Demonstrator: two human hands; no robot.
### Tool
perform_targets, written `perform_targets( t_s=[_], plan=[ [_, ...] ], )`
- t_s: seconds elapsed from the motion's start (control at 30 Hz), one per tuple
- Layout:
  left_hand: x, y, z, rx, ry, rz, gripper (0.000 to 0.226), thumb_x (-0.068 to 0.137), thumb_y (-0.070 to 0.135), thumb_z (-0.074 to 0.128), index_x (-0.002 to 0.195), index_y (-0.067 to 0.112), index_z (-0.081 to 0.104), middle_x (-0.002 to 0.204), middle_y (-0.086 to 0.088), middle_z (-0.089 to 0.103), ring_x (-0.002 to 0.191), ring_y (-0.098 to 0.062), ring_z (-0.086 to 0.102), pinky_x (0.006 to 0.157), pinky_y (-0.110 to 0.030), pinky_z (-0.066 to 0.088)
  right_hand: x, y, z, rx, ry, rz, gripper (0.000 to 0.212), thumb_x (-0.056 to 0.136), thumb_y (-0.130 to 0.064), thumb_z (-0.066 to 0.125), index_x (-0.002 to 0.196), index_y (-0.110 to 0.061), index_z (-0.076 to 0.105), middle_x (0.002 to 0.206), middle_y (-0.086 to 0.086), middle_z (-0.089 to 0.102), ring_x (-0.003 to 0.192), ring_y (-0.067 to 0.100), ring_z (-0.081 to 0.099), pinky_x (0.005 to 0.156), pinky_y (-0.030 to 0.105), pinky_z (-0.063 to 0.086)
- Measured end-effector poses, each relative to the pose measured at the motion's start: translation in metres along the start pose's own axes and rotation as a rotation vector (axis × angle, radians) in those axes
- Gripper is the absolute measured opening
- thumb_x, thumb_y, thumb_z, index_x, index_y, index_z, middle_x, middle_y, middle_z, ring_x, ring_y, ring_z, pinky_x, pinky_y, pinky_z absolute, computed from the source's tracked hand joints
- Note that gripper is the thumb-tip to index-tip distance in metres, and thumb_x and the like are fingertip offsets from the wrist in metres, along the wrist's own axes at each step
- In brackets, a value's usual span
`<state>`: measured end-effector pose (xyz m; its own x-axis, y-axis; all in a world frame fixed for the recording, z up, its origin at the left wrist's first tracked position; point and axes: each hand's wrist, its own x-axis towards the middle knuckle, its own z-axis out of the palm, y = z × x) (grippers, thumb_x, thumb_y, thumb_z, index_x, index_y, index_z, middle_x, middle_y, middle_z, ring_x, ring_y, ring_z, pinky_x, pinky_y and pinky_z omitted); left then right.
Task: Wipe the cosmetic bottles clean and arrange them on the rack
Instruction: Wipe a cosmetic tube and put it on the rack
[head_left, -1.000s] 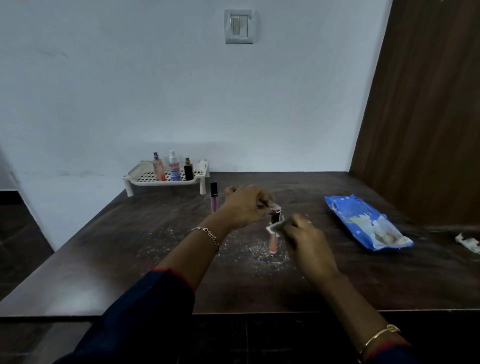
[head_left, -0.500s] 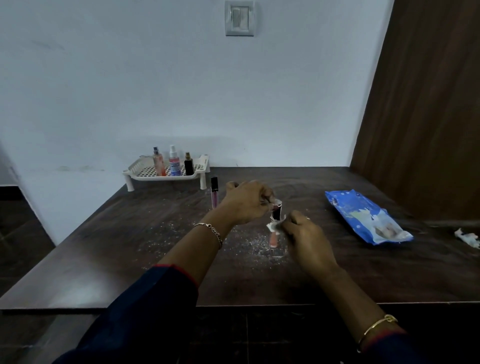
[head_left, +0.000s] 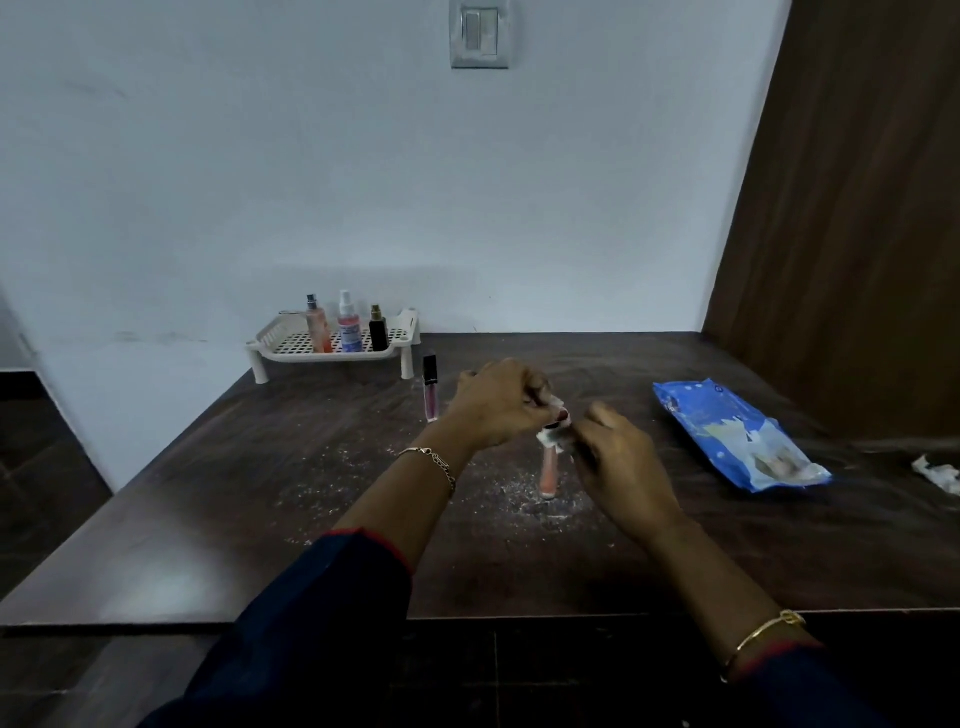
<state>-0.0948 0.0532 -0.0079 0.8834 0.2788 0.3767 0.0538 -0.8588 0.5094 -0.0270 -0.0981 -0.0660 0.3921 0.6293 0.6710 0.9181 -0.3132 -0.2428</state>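
Wiping a peach lip gloss tube at table centre.

Left hand (head_left: 496, 402) and right hand (head_left: 621, 465), grips clamped on white wipe (head_left: 551, 435) round upright tube (head_left: 548, 473). Rack (head_left: 291, 343) at 11 o'clock holds three bottles: peach (head_left: 316, 327), blue-labelled spray (head_left: 348, 326), black (head_left: 378, 331). Pink gloss tube (head_left: 430, 392) stands beside rack.

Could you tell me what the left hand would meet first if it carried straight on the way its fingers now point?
The left hand points rightward at the white wipe wrapped on the peach tube's cap, which it already pinches. Just beyond, it would likely meet the right hand, though depth is unclear.
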Motion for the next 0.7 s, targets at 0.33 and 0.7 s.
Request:
perform_targets(
  t_s=[0.33,0.7],
  plan=[
    [0.01,-0.01,0.005,-0.064,0.014,-0.094,0.017,0.07,0.041,0.07,0.062,0.027,0.066,0.052,0.023,0.06,0.062,0.004,0.055,0.09,-0.052,0.049,-0.016,0.006,0.019,-0.026,-0.325,-0.007,0.014,0.084,-0.014,0.06,0.094,-0.014,0.071,0.093,0.002,0.06,0.084,0.024,0.062,0.067,0.03,0.044],
    [0.006,-0.016,-0.005,-0.001,0.026,-0.13,0.024,0.077,0.032,0.068,0.056,0.026,0.058,0.062,0.013,0.063,0.065,-0.006,0.06,0.076,-0.028,0.05,0.025,0.004,0.012,0.051,-0.105,-0.012,0.017,0.077,0.001,0.063,0.087,-0.012,0.067,0.083,0.0,0.055,0.074,0.018,0.054,0.06,0.019,0.027]
  ],
)
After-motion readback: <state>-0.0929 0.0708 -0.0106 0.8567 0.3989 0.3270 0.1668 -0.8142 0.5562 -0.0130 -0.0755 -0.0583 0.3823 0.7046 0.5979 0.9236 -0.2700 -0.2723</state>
